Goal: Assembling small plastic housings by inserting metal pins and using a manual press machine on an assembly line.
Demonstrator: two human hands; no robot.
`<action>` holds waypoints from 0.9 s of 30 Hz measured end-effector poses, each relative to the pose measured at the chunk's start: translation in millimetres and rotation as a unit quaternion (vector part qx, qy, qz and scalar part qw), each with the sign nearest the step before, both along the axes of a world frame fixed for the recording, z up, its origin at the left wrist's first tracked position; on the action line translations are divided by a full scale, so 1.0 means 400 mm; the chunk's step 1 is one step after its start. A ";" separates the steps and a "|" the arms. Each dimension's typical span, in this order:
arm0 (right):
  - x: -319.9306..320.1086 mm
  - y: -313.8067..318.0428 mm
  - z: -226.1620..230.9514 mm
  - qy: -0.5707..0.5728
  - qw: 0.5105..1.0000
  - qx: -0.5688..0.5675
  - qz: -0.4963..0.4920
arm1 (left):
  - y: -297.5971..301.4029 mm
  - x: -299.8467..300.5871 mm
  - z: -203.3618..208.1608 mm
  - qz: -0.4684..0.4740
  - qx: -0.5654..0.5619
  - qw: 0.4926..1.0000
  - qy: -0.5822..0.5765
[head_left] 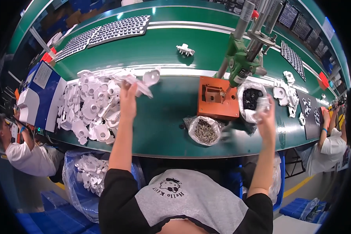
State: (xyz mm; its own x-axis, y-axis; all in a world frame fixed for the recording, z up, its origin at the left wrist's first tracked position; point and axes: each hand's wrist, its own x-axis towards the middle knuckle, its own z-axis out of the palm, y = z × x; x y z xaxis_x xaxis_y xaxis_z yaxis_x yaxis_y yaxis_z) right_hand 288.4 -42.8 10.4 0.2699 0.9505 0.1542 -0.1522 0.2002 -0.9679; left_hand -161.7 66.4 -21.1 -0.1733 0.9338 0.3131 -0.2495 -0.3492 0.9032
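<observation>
My left hand point(128, 102) is closed on a white plastic part point(139, 85), raised at the right edge of a heap of similar white plastic parts point(91, 105). My right hand point(266, 120) is closed on a small whitish piece point(263, 106), smeared by motion, so its kind does not show. That hand is over the right side of a white bag of small black parts point(250, 99). Between my hands stands a green hand press point(238, 62) on an orange base point(218, 111). In front of the base sits a bag of metal pins or screws point(204, 132).
A blue and white machine point(43, 95) stands left of the heap. Across the green belt point(163, 48) lie one white part point(185, 49) and black trays point(119, 30) of small parts. More white parts point(286, 93) lie at right. People point(327, 150) work on both sides.
</observation>
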 end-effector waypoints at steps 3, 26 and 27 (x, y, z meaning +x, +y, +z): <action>-0.194 -0.014 0.026 -0.031 0.990 -0.018 0.137 | -0.096 0.183 0.064 -0.224 -0.011 0.974 -0.035; -0.401 -0.012 -0.116 0.237 0.941 -0.044 0.235 | -0.264 0.450 -0.012 -0.035 0.091 0.941 0.323; -0.399 -0.016 -0.118 0.271 0.927 -0.065 0.249 | -0.262 0.455 -0.016 -0.032 0.103 0.937 0.333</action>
State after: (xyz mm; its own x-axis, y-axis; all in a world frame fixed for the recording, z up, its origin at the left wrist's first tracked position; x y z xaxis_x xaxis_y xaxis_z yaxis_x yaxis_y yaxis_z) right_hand 128.6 -49.3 -36.8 -0.2037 0.9790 -0.0015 -0.6659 -0.1396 -0.7329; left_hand 20.1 -38.2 -27.6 0.1788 0.8432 0.5070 0.3187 -0.5372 0.7809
